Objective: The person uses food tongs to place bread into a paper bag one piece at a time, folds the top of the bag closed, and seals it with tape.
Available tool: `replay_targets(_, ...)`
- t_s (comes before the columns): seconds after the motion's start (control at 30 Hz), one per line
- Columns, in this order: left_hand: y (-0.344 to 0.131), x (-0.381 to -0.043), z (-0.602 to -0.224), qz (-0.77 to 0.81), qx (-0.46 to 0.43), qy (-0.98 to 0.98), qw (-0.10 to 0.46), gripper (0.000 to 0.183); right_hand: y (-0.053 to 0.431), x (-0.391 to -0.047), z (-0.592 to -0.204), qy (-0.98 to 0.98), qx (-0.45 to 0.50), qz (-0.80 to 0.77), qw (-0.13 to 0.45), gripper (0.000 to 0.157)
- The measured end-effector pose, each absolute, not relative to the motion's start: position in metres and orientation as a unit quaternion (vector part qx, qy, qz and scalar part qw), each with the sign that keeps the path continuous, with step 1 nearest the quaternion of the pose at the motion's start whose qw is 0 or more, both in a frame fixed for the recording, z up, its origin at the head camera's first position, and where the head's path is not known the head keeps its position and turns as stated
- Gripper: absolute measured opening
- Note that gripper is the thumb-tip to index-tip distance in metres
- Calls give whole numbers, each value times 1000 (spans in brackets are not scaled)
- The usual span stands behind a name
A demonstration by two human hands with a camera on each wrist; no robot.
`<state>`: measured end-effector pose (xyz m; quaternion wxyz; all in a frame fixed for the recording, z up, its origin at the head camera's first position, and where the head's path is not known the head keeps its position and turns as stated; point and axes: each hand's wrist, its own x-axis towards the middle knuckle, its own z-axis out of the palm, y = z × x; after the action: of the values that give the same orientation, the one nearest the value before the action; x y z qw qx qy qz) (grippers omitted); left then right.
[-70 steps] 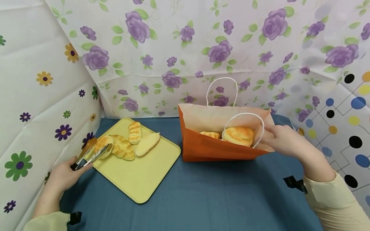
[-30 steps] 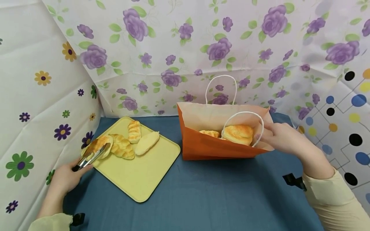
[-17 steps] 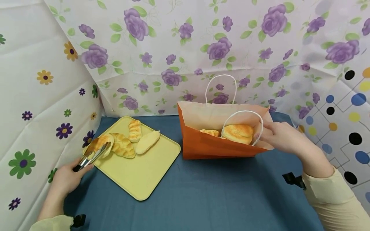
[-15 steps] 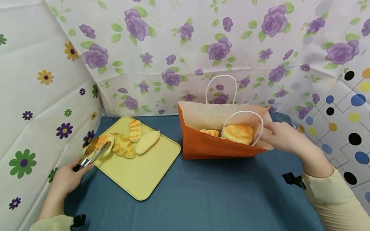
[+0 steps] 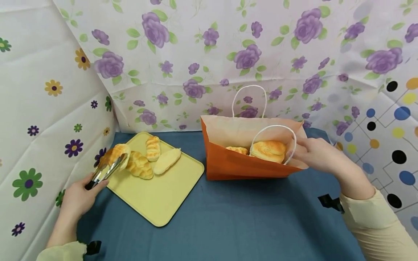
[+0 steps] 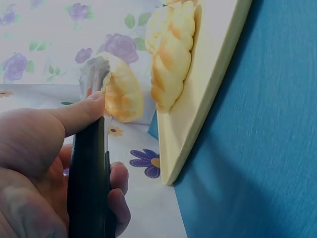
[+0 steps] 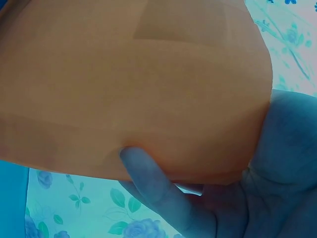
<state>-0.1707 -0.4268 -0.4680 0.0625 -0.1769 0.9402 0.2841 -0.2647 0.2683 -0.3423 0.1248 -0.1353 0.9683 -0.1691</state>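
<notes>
My left hand [image 5: 77, 197] grips black-handled metal tongs [image 5: 103, 173] at the tray's left corner. Between the tong tips is a round golden bread bun [image 5: 121, 154], tilted up; in the left wrist view the bun [image 6: 124, 94] hangs apart from the tray. On the yellow tray [image 5: 160, 204] lie a braided bread [image 5: 139, 165], a small striped loaf [image 5: 152, 148] and a pale oval bread [image 5: 167, 161]. My right hand [image 5: 321, 156] pinches the right side edge of an orange paper bag [image 5: 245, 167]. In the right wrist view one digit presses on the bag wall [image 7: 148, 89].
Inside the bag sit a large golden bun [image 5: 268, 151] and a smaller bread, partly hidden by the front wall. Two white handles [image 5: 249, 86] stand up from the bag. A blue cloth [image 5: 228, 221] covers the table; patterned sheets [image 5: 183, 65] stand behind and at both sides.
The tongs have closed on the round bun, and it has risen and tilted off the tray. My left hand has shifted slightly right. The right hand and bag stay nearly still.
</notes>
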Motion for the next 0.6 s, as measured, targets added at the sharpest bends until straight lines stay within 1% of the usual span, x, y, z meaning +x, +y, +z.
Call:
replay_targets(0.33,-422,-168,-464,286,-172,941,64,98,267,-264,-344,968,-135,-169,128,80)
replay_targets(0.6,-414,-170,-460,286,-147,945,54,101,271,-264,-342,967,-132,-172,137,82)
